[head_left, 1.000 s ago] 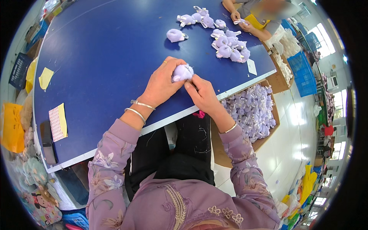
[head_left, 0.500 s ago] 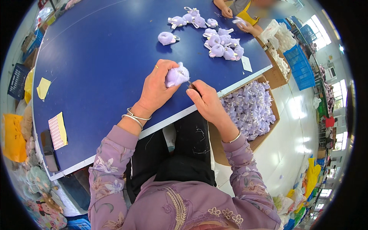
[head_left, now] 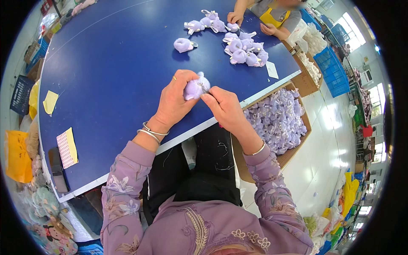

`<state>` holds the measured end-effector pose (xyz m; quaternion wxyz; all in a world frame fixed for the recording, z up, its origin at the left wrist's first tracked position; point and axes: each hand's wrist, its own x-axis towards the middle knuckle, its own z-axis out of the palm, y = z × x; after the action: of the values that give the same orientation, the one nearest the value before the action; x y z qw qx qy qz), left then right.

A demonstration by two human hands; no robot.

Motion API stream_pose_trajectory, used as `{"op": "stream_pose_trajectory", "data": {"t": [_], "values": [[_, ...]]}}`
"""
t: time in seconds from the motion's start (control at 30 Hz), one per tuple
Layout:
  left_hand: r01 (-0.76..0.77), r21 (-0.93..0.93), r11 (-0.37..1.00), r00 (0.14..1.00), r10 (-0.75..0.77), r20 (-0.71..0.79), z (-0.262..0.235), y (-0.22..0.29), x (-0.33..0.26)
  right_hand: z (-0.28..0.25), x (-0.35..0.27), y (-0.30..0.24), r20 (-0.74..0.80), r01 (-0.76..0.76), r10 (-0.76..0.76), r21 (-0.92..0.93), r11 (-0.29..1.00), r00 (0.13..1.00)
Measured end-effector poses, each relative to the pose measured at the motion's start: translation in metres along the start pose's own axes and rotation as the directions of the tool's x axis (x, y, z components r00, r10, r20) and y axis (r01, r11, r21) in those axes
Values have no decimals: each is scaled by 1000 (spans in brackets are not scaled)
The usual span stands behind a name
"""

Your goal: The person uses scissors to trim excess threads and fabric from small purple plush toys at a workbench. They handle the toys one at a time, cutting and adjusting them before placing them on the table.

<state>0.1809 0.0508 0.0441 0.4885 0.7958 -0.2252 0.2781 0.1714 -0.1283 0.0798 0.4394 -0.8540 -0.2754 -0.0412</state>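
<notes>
My left hand (head_left: 176, 94) is closed around a small, fluffy lavender plush piece (head_left: 194, 88), just above the table's near edge. On the side of the plush toward my right hand is an opening. My right hand (head_left: 224, 106) pinches a slim metal tool (head_left: 206, 90), whose tip meets that opening; its handle is hidden in the fingers. Beyond my hands, a lone lavender plush (head_left: 183, 45) with a pale loop lies on the table. Farther right sits a cluster of similar plush pieces (head_left: 239, 56), and another group (head_left: 212, 22) lies behind it.
A co-worker's hand (head_left: 235, 18) reaches to the plush at the far side of the blue table (head_left: 106, 85). An open cardboard box (head_left: 307, 123) full of lavender plush stands by my right arm. Paper sheets (head_left: 67, 148) and a dark phone-like object (head_left: 58, 170) lie at left.
My right hand has moved in closer to the plush, and the tool's dark handle no longer shows. The co-worker's hand has moved onto a plush; the pale piece they held is no longer visible.
</notes>
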Motion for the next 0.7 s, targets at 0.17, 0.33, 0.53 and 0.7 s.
{"op": "stream_pose_trajectory", "data": {"t": [0.17, 0.33, 0.53, 0.7], "values": [[-44, 10, 999, 999, 44, -14, 0, 1, 1, -12, -2, 1, -46, -35, 36, 34, 999, 998], [-44, -23, 999, 999, 44, -12, 1, 0, 0, -15, 0, -3, 46, -42, 40, 37, 998, 998], [-52, -20, 998, 998, 53, 28, 2, 2, -1, -14, 1, -1, -10, 7, -7, -19, 1000, 1000], [-74, 4, 997, 997, 74, 27, 0, 5, 1, -22, 0, -3, 6, -33, 33, 19, 999, 999]]}}
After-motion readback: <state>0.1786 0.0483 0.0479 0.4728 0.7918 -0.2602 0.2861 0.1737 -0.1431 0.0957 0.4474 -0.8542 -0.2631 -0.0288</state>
